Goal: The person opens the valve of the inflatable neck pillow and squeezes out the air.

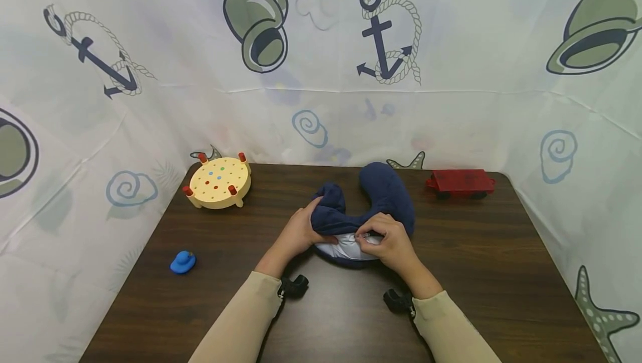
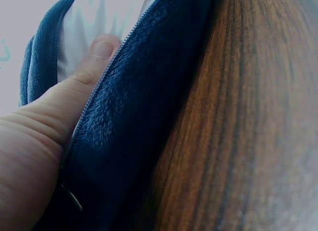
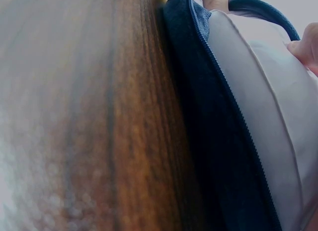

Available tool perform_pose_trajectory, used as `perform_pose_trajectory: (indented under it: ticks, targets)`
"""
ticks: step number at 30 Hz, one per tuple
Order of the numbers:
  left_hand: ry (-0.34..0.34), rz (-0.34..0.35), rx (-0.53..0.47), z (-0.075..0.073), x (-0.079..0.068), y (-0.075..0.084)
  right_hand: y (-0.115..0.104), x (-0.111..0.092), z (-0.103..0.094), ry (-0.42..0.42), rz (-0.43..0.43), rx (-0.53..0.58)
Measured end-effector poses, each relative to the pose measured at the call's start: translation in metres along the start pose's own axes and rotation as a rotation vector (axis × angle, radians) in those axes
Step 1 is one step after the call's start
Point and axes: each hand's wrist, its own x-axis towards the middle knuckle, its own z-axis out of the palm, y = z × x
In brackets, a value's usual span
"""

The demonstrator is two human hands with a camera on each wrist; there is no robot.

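On the dark brown wooden desk, a small blue duck-like toy sat near nine o'clock from the navy plush U-shaped pillow; a round yellow toy stool with red-tipped legs lay between nine and ten. At the pillow's nine o'clock, the left hand gripped its unzipped cover, thumb against the white fabric insert. Around four, the right hand's fingers pinched that insert. A red wooden wagon stood between two and three.

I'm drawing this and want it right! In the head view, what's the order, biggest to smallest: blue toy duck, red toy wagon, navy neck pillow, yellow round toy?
Navy neck pillow
Yellow round toy
Red toy wagon
Blue toy duck
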Motion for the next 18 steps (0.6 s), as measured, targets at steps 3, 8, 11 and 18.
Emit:
perform_pose_trajectory:
  ticks: [3,8,11,18]
  targets:
    - [-0.001,-0.006,0.002,0.0005,0.0003,0.0001,0.0004,-0.0002,0.0003,0.001,0.001,0.003]
    - [-0.004,-0.016,0.004,0.0006,0.0002,0.0011,0.0009,0.0,0.0009,0.004,-0.002,0.005]
    - [-0.008,-0.026,0.006,0.0007,0.0005,0.0014,0.0009,-0.0001,0.0009,0.003,-0.004,0.003]
    - [-0.01,-0.034,0.006,0.0017,0.0002,0.0015,0.0014,-0.001,0.0009,-0.005,0.005,0.002]
